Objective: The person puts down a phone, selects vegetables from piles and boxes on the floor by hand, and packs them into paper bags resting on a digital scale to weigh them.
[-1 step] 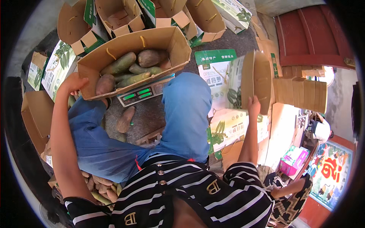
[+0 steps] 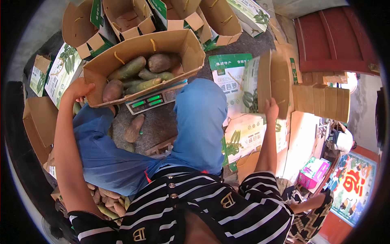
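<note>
While our left hand [image 2: 79, 88] clamps the near-left corner of the open box [image 2: 185, 49] on the scale [image 2: 156, 100], our right hand [image 2: 271, 109] is well apart at three o'clock, closed on the lower edge of a flat folded carton [image 2: 264, 83]. From the left hand, the box runs toward one o'clock, its long axis tilted up to the right, so that hand is far nearer. Inside lie smooth, elongated green and brown radishes [image 2: 140, 75]. We see plain matt cardboard, with green print on the folded carton. One loose radish [image 2: 135, 127] lies on rough ground at six o'clock of the scale.
</note>
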### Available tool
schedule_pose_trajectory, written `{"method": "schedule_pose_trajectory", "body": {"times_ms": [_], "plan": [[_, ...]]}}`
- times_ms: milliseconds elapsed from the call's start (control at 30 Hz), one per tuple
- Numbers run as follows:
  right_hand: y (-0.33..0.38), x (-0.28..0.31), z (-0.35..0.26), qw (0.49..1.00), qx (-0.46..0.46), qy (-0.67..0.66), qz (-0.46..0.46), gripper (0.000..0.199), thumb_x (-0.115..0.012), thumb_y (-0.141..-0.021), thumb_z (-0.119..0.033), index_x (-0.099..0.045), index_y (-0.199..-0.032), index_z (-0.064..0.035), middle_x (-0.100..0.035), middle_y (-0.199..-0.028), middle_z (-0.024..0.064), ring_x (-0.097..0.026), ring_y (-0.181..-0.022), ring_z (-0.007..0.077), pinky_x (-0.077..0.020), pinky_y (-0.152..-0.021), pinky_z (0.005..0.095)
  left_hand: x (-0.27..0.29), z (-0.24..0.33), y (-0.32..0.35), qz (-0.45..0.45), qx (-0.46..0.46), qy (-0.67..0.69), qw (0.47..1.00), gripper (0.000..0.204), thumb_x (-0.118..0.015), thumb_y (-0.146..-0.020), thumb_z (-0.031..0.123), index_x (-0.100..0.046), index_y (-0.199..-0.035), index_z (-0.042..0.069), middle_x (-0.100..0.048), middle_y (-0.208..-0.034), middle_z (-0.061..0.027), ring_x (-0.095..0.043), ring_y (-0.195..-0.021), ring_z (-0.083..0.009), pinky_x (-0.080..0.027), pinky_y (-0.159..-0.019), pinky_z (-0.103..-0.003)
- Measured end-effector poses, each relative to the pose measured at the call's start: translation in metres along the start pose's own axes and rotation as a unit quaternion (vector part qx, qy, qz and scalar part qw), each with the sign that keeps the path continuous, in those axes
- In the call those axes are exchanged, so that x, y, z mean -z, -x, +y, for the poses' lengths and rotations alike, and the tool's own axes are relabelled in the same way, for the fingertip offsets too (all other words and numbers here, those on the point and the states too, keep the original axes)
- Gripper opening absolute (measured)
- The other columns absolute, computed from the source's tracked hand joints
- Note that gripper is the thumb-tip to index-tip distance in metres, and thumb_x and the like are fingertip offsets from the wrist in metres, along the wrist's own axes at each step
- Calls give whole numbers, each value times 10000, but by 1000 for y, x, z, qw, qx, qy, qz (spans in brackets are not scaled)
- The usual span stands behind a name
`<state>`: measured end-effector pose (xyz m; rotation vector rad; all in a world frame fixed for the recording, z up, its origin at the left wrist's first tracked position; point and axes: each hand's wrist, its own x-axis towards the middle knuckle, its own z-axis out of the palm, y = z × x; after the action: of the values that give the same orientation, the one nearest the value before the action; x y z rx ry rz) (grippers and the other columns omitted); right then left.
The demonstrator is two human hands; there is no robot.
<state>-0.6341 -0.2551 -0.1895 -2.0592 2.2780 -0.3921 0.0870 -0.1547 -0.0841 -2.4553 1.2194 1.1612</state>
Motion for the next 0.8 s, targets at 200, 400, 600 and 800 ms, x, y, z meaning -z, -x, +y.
{"method": "schedule_pose_trajectory", "body": {"times_ms": [200,400,600,800], "plan": [[-121,-47,-96,995,97,-3,-3,234,-566,-801,-246,-576,-976,-92,-606,-851,201,-571,-812,397,-452,-681,467,-1,-3,-2,11,2,2,1000,361,-527,-756,322,-602,-854,-17,-580,-599,-106,-541,-412,-195,-415,-345,-296],[-190,-86,-172,992,127,-6,-6,290,-569,-800,-291,-584,-1026,-109,-618,-903,182,-579,-860,371,-461,-710,439,-1,-2,-1,0,-24,8,1000,356,-509,-776,313,-607,-878,-14,-592,-609,-120,-556,-428,-205,-444,-382,-299],[-212,-103,-168,974,170,-137,-54,316,-566,-803,-322,-594,-1006,-82,-613,-905,197,-578,-867,368,-462,-720,419,1,0,-5,5,-50,-25,998,338,-501,-788,300,-602,-861,-14,-594,-606,-120,-554,-431,-205,-454,-395,-300],[-218,-119,-183,985,162,-21,-56,385,-560,-803,-337,-577,-1070,-60,-611,-966,203,-575,-929,363,-453,-788,424,2,0,-7,1,-48,-48,998,335,-512,-784,303,-602,-862,-11,-591,-596,-129,-555,-427,-206,-454,-383,-303]]}}
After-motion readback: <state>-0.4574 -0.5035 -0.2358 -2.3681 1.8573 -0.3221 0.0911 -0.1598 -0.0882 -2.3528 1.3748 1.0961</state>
